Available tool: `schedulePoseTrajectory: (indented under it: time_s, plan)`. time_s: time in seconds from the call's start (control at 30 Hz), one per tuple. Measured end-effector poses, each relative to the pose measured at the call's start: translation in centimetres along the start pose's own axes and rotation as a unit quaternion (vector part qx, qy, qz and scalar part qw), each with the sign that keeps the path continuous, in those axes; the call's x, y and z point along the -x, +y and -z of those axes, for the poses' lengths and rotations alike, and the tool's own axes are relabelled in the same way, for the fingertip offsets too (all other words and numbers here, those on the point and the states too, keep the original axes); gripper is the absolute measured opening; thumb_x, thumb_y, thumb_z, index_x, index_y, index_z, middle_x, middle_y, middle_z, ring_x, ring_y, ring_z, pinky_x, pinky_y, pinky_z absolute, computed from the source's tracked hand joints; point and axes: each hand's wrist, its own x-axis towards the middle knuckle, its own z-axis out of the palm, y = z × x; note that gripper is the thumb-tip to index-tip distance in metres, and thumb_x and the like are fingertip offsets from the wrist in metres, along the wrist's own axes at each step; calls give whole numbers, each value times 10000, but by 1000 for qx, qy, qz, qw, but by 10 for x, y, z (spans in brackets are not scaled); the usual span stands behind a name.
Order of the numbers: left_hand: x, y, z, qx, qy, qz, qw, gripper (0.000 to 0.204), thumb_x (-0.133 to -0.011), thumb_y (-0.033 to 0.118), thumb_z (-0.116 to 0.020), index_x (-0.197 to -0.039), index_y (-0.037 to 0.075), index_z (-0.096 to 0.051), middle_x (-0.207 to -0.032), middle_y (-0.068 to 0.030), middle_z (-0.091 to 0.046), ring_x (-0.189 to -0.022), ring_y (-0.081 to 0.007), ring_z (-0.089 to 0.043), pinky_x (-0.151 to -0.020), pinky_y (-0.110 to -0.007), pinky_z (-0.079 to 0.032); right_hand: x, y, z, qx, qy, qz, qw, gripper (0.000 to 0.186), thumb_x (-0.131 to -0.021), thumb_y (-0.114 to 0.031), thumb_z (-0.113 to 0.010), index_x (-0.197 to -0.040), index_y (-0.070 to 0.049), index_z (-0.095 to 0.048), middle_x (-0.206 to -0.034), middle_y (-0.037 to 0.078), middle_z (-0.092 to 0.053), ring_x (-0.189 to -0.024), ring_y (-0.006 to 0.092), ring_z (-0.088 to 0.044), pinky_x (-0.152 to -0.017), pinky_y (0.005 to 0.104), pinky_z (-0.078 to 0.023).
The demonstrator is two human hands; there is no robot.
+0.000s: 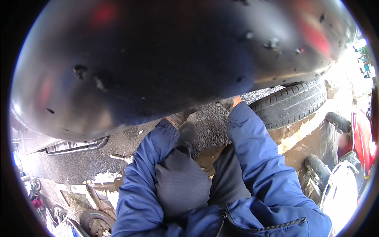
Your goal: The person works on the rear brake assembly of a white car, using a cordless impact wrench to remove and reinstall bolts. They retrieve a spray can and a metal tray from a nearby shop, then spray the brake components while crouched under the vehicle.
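Observation:
A dark, glossy vehicle bumper point(169, 59) fills the upper view. Both blue-sleeved arms reach forward to its lower edge. My left hand point(177, 118), apparently in a dark glove, is just under the edge at the centre, its fingers mostly hidden. My right hand point(230, 102), also dark-covered with a bare wrist, goes beneath the bumper beside a tyre point(288, 104); its fingers are out of sight. I cannot make out what either hand holds. A metal tool point(120, 157) lies on the gravelly asphalt point(94, 166) to the left of my left arm.
Cardboard point(296, 136) lies under and beside my legs. At right stand a red scooter point(361, 138) and a white one point(339, 185). A loose-looking wheel point(94, 221) and two-wheelers point(37, 197) are at lower left, with curb-like debris between.

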Motion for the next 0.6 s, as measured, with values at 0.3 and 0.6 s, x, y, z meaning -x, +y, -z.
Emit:
schedulePoseTrajectory:
  time_s: [0.3, 0.6]
  plan:
    - [-2, 2, -9, 68, -11, 15, 997, 666, -650, 448, -792, -1165, 118, -527, -1125, -62, -574, -1053, -267, -568, -855, -453, -508, -2, 10, -7, 55, -13, -26, 998, 527, -872, -360, -564, -1295, -64, -459, -1291, 123, -507, -1078, 258, -536, -878, 357, -440]
    - [-7, -6, -2, 59, -25, -11, 998, 614, -668, 399, -796, -1151, 121, -539, -1076, -67, -594, -994, -249, -595, -832, -428, -527, 0, 8, -6, 43, -14, -35, 998, 490, -896, -363, -513, -1295, -82, -466, -1292, 122, -507, -1112, 273, -516, -922, 357, -407]
